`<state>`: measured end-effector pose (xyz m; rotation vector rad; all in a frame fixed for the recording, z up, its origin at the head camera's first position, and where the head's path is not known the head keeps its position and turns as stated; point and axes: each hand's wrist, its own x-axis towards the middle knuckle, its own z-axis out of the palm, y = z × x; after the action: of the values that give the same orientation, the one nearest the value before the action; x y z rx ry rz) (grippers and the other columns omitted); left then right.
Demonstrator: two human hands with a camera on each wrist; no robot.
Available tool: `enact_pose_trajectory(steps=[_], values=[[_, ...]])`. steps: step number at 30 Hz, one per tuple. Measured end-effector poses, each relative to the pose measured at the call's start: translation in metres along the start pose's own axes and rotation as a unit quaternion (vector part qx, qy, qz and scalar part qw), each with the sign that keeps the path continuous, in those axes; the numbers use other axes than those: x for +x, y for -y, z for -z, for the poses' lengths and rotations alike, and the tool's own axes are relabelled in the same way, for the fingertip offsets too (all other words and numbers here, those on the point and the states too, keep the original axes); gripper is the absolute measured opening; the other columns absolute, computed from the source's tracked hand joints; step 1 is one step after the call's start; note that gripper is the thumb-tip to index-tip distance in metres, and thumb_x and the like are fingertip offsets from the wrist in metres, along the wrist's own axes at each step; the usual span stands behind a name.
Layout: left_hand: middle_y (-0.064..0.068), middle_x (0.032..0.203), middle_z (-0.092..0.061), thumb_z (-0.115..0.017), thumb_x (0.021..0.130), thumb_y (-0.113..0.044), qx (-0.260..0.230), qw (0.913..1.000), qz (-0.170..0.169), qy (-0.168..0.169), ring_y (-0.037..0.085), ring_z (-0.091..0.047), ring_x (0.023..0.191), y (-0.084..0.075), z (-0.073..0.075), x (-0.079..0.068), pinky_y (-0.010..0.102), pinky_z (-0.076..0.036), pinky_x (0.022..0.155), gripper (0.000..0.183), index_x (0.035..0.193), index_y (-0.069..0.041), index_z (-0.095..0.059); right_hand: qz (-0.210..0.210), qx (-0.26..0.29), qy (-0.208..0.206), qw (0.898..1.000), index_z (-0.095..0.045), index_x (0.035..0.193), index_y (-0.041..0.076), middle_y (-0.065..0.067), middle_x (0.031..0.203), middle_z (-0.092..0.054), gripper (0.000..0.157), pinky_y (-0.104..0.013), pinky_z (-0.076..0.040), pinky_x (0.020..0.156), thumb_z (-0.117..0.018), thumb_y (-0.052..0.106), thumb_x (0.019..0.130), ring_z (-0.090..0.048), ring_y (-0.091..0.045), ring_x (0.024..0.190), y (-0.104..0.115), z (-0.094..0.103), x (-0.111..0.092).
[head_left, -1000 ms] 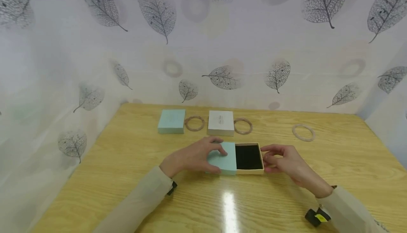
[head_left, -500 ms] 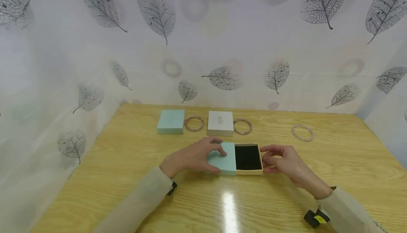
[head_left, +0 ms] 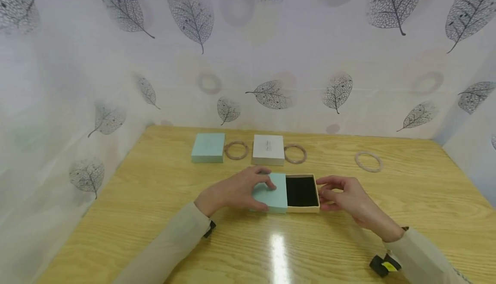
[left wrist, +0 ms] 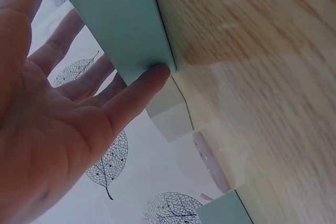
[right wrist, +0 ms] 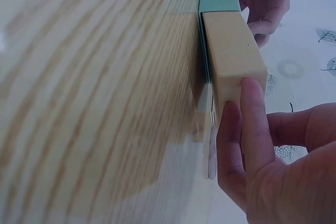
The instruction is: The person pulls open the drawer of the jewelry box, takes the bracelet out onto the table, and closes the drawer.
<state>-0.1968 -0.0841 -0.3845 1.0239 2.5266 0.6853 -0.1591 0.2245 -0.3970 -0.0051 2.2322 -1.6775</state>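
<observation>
In the head view a pale teal box sleeve (head_left: pixel 273 193) lies at mid-table. From its right end sticks a cream box drawer (head_left: pixel 303 209), lined with a black pad (head_left: pixel 302 192). My left hand (head_left: pixel 237 191) holds the sleeve from above, thumb on the near side and other fingers across the top and far side. One finger touches the sleeve's end in the left wrist view. My right hand (head_left: pixel 351 200) has its fingertips against the drawer's outer end. In the right wrist view one finger lies straight on the cream end wall (right wrist: pixel 231 85).
Behind stand another teal box (head_left: pixel 208 147) and a white box (head_left: pixel 268 149) with small print. Pinkish bangles lie beside them, one bangle (head_left: pixel 237 150) between the boxes and another bangle (head_left: pixel 295 154) at right. A paler bangle (head_left: pixel 368 161) lies farther right. A leaf-print cloth (head_left: pixel 178 81) surrounds the wooden table (head_left: pixel 329 249).
The drawer has slid very slightly left into the sleeve, with my right fingertips against it. My left hand keeps its hold on the sleeve.
</observation>
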Motion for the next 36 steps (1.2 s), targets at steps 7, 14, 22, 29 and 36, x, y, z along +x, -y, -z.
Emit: enact_pose_trajectory(steps=[7, 14, 22, 29, 36], values=[[0.011, 0.159, -0.043, -0.083, 0.086, -0.033, 0.001, 1.0, 0.001, 0.0, 0.031, -0.043, 0.146, 0.0004, -0.0003, 0.001, 0.046, -0.041, 0.119, 0.042, 0.124, -0.02, -0.07, 0.003, 0.003, 0.0, 1.0, -0.05, 0.138, -0.015, -0.008, 0.097, -0.066, 0.04, -0.033, -0.065, 0.074, -0.054, -0.002, 0.1, -0.073, -0.014, 0.084, -0.0005, -0.0009, 0.0016], [0.01, 0.159, -0.043, -0.083, 0.086, -0.033, 0.0, 1.0, 0.001, 0.001, 0.03, -0.044, 0.145, -0.0006, 0.0002, 0.0014, 0.045, -0.041, 0.119, 0.042, 0.125, -0.02, -0.07, 0.004, 0.012, 0.01, 1.0, -0.05, 0.137, -0.016, -0.007, 0.095, -0.065, 0.039, -0.034, -0.065, 0.074, -0.054, -0.004, 0.1, -0.073, -0.015, 0.084, 0.0002, -0.0036, 0.0025], [0.01, 0.159, -0.043, -0.083, 0.086, -0.033, -0.001, 1.0, 0.001, -0.001, 0.03, -0.044, 0.144, -0.0009, 0.0003, 0.0017, 0.045, -0.041, 0.119, 0.042, 0.124, -0.02, -0.071, 0.001, 0.008, 0.008, 1.0, -0.051, 0.137, -0.016, -0.007, 0.095, -0.065, 0.039, -0.034, -0.065, 0.073, -0.053, -0.004, 0.1, -0.073, -0.015, 0.083, 0.0008, -0.0059, 0.0039], [0.01, 0.158, -0.043, -0.083, 0.086, -0.033, -0.002, 1.0, 0.001, -0.001, 0.03, -0.045, 0.144, -0.0005, 0.0002, 0.0014, 0.045, -0.042, 0.119, 0.041, 0.123, -0.02, -0.071, 0.002, 0.012, 0.005, 1.0, -0.051, 0.137, -0.016, -0.008, 0.095, -0.065, 0.039, -0.034, -0.065, 0.073, -0.054, -0.005, 0.099, -0.073, -0.015, 0.082, 0.0006, -0.0073, 0.0041], [0.011, 0.158, -0.044, -0.084, 0.085, -0.032, -0.001, 1.0, 0.003, 0.0, 0.03, -0.045, 0.144, -0.0013, -0.0001, 0.0011, 0.045, -0.042, 0.119, 0.042, 0.123, -0.019, -0.071, 0.003, 0.011, 0.011, 1.0, -0.05, 0.136, -0.016, -0.008, 0.095, -0.065, 0.039, -0.035, -0.065, 0.074, -0.054, -0.005, 0.099, -0.074, -0.016, 0.083, -0.0001, -0.008, 0.0044]])
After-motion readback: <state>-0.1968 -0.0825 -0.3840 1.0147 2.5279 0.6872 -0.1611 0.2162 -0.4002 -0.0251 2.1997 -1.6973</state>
